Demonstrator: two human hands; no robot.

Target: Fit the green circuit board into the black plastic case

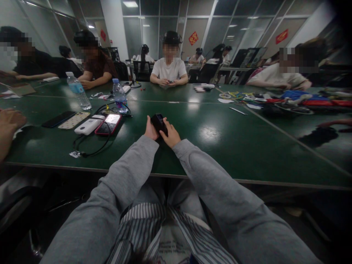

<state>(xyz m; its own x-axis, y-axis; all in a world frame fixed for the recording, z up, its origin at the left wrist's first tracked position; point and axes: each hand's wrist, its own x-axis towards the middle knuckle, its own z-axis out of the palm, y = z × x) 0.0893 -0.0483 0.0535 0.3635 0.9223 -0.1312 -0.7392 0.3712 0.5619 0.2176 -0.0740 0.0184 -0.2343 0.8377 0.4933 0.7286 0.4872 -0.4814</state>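
Note:
Both of my hands meet over the green table near its front edge, around a small black boxy device [158,122]. Its top end looks like a darker screen or panel, too small to make out. My left hand [150,129] grips the device from the left, with the thumb along its side. From the right, my right hand [171,135] has its fingers closed over the device's side and lower end. The device is tilted, and my fingers hide part of it. Grey sleeves cover both of my forearms.
Left on the green table [192,161] are a white power bank [89,125], a red-edged phone [108,124], black cables, two more phones and two water bottles [120,97]. Tangled cables [233,96] and a pen [238,111] lie right. Several people sit around; a co-worker's hand [11,123] is at far left.

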